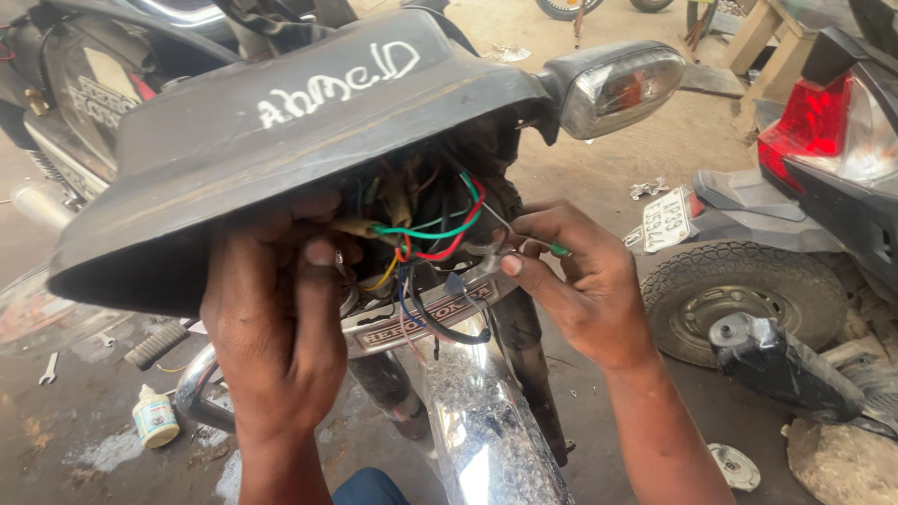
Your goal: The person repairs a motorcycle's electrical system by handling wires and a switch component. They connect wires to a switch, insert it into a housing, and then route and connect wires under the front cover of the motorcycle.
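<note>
Wires (pixel 426 238) hang in a tangled bundle under the black headlight cover (pixel 281 140) of the motorcycle, just between the two hands. The left hand (pixel 276 318) sits at the left of the bundle, its fingers (pixel 318 257) curled around the lower edge of the cover and touching the yellow and green wires. The right hand (pixel 580 281) is at the right, and its fingers (pixel 524 224) are pinched together on a thin wire with a green tip (pixel 558 249). This wire lies almost level, from the bundle toward the right. The right hand is the nearer one to it. The chrome mudguard (pixel 477 421) stands below.
</note>
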`<state>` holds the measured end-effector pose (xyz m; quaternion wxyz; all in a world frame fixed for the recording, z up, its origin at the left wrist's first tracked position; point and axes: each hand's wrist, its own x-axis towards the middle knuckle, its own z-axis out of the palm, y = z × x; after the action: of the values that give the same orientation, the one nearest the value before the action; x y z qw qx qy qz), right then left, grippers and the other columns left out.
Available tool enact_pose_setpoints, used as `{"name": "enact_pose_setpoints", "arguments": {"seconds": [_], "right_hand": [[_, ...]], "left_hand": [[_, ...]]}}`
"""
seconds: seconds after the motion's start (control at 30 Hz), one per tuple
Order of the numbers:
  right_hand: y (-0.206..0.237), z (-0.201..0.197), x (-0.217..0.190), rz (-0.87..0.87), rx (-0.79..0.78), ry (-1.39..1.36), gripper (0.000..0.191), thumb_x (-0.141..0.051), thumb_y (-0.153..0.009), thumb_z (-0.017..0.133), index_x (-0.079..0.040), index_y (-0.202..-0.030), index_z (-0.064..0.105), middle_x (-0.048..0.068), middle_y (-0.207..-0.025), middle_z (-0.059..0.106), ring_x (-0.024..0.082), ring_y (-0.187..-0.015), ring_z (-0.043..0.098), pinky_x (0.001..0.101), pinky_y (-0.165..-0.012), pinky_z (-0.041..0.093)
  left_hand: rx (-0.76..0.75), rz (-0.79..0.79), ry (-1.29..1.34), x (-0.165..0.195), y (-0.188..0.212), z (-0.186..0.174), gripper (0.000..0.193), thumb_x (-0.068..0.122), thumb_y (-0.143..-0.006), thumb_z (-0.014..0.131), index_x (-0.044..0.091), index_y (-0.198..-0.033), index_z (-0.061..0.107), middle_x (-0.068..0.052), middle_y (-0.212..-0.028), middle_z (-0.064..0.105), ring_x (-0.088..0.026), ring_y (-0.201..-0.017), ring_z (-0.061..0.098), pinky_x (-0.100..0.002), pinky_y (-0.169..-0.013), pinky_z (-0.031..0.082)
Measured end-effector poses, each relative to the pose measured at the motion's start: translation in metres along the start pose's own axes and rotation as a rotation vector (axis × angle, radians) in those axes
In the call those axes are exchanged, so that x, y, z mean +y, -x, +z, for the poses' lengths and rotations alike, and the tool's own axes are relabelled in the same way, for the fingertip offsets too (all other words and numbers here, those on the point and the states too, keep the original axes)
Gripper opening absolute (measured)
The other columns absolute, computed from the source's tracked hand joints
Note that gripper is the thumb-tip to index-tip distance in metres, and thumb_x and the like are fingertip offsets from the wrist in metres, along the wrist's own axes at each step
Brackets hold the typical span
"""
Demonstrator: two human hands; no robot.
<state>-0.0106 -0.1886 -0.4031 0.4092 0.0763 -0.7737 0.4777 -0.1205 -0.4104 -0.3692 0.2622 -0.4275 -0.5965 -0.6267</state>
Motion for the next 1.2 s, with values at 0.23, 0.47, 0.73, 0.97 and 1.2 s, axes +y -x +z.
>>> {"name": "enact_pose_setpoints", "arguments": {"seconds": [0.23, 0.47, 0.73, 0.97, 1.2], "right_hand": [[-0.01, -0.01, -0.003, -0.194, 0.141, 0.164, 0.026, -0.003, -0.1, 0.073, -0.006, -0.124, 0.062, 0.004, -0.111, 0.073, 0.015, -0.101, 0.074, 0.0279, -0.089, 0.063], [-0.025, -0.039, -0.084, -0.62, 0.155, 1.187, 0.024, 0.007, -0.08, 0.08, -0.006, -0.1, 0.081, 0.01, -0.088, 0.074, 0.026, -0.078, 0.066, 0.0434, -0.073, 0.046], [-0.01, -0.046, -0.125, -0.016, -0.295, 0.468, 0.048, 0.002, -0.085, 0.067, 0.0, -0.133, 0.066, 0.013, -0.092, 0.074, 0.014, -0.075, 0.076, 0.0251, -0.059, 0.057], [-0.001, 0.0, -0.079, 0.415, -0.211, -0.918, 0.021, 0.007, -0.09, 0.07, 0.009, -0.11, 0.065, 0.024, -0.097, 0.073, 0.029, -0.086, 0.074, 0.0422, -0.079, 0.062], [-0.009, 0.05, -0.063, 0.18, -0.065, -0.779, 0.016, 0.008, -0.096, 0.07, 0.005, -0.111, 0.063, 0.026, -0.101, 0.074, 0.026, -0.083, 0.072, 0.0378, -0.074, 0.059]], "left_hand": [[0.013, 0.162, -0.168, 0.001, 0.001, -0.004, 0.019, 0.015, -0.1, 0.071, 0.0, -0.111, 0.067, -0.008, -0.089, 0.07, -0.013, -0.077, 0.068, -0.026, -0.068, 0.051], [-0.138, 0.353, -0.104, 0.009, -0.006, -0.002, 0.016, 0.004, -0.089, 0.079, 0.003, -0.103, 0.07, -0.011, -0.094, 0.072, -0.018, -0.085, 0.072, -0.028, -0.07, 0.055], [-0.319, 0.43, -0.206, 0.013, 0.004, -0.012, 0.036, -0.005, -0.077, 0.072, 0.004, -0.111, 0.075, -0.009, -0.089, 0.072, -0.022, -0.074, 0.065, -0.036, -0.065, 0.05], [-0.218, 0.315, -0.097, 0.001, 0.018, -0.014, 0.021, 0.0, -0.083, 0.08, 0.004, -0.1, 0.069, -0.005, -0.09, 0.074, -0.019, -0.076, 0.068, -0.032, -0.066, 0.053], [-0.04, 0.263, 0.054, -0.007, 0.033, -0.02, 0.023, -0.004, -0.082, 0.08, 0.001, -0.102, 0.069, -0.013, -0.097, 0.075, -0.021, -0.08, 0.074, -0.03, -0.07, 0.056]]}}
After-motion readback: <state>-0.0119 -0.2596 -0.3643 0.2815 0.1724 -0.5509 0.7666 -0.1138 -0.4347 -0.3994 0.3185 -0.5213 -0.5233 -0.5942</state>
